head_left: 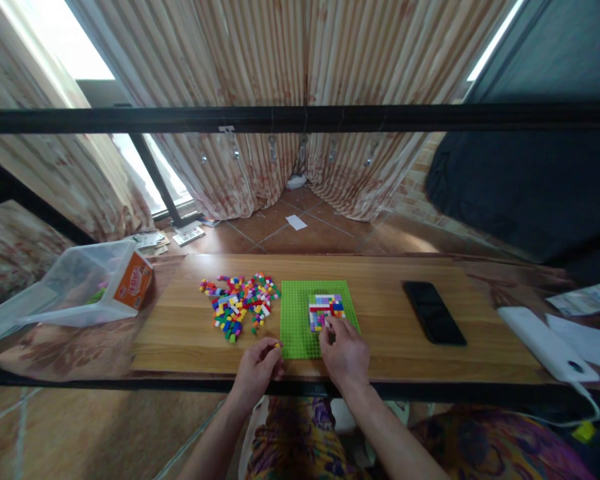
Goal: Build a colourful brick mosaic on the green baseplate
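A green baseplate [295, 333] lies on the wooden board, carrying a flat block of many-coloured toy bricks [326, 307] on its right half. At the near edge of that block is my right hand [347, 353], fingers pinched; whatever sits between the fingertips is too small to make out. My left hand [260, 367] is closed by the baseplate's near left corner, with a small yellow brick [278, 345] between thumb and forefinger. Left of the baseplate spreads a loose pile of small coloured bricks [240, 303].
A black phone [434, 312] lies on the right of the wooden board [180, 340]. Off its left end stands a clear plastic tub [85, 267] with an orange label. A white power bank [547, 343] with a cable and some papers [587, 337] lie at the far right.
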The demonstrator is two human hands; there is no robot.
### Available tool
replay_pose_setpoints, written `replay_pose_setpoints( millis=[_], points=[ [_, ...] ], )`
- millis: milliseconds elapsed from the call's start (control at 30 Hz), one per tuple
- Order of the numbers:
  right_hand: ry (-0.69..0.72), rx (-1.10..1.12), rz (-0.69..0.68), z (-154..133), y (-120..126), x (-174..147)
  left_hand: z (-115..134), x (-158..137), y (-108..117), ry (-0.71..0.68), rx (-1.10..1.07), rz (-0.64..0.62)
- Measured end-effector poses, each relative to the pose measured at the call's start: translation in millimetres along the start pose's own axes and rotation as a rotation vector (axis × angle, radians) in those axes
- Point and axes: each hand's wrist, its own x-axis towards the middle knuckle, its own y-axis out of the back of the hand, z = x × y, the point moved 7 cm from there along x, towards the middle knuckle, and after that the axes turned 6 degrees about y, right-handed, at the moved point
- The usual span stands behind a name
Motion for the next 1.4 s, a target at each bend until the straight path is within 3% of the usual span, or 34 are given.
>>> replay_pose_setpoints(
  millis=[400, 867, 1100, 1400],
  points=[
    [0.053, 0.191, -0.145, 13, -5, -9, -2, -1, 0, 0.006, 0.009, -0.008],
    [0.041, 0.185, -0.046, 11, 8, -12, -4, 0, 2, 0.001, -0.009, 0.004],
    [0.076, 0.181, -0.082, 18, 22, 1, -4, 1, 1, -0.010, 0.002, -0.003],
    [0.164, 0.193, -0.148, 6, 13, 10, -6, 0, 0, -0.020, 0.008, -0.013]
  ],
)
